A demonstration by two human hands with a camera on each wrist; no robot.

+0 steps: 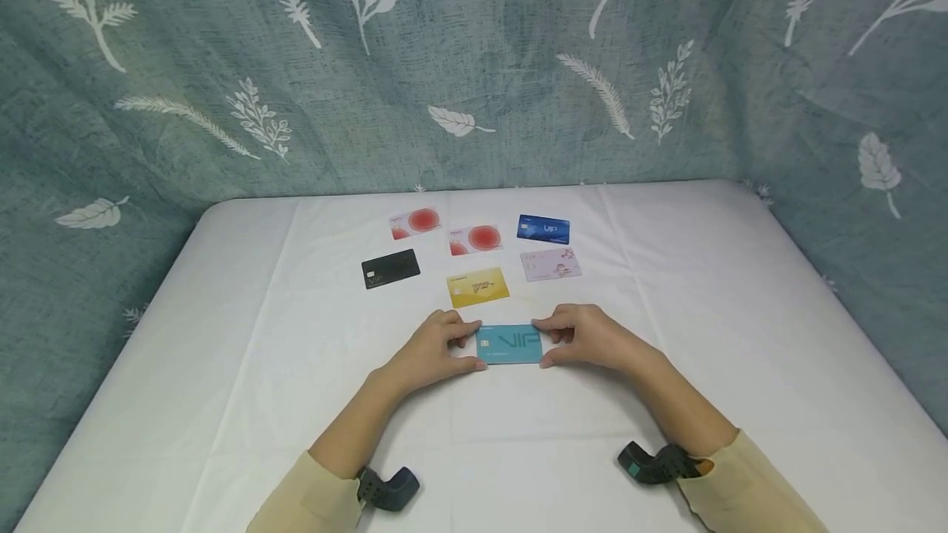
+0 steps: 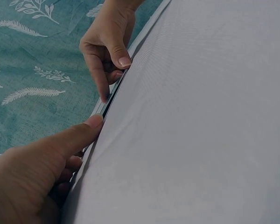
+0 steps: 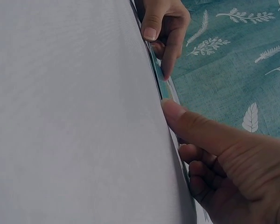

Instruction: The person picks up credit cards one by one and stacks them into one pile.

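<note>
A teal VIP card lies face up on the white cloth, near the middle of the table. My left hand pinches its left end, the index fingertip at the upper corner and the thumb at the lower one. At the right end my right hand holds the card the same way, finger above and thumb below. Low at the left of the left wrist view, the left hand shows with its thumb on the card's near edge. The right wrist view has the right hand close up, the card seen edge-on.
Just beyond the teal card lies a yellow card. A black card, two white-and-red cards, a blue VIP card and a pale pink card lie farther back. A green leaf-patterned curtain hangs behind the table.
</note>
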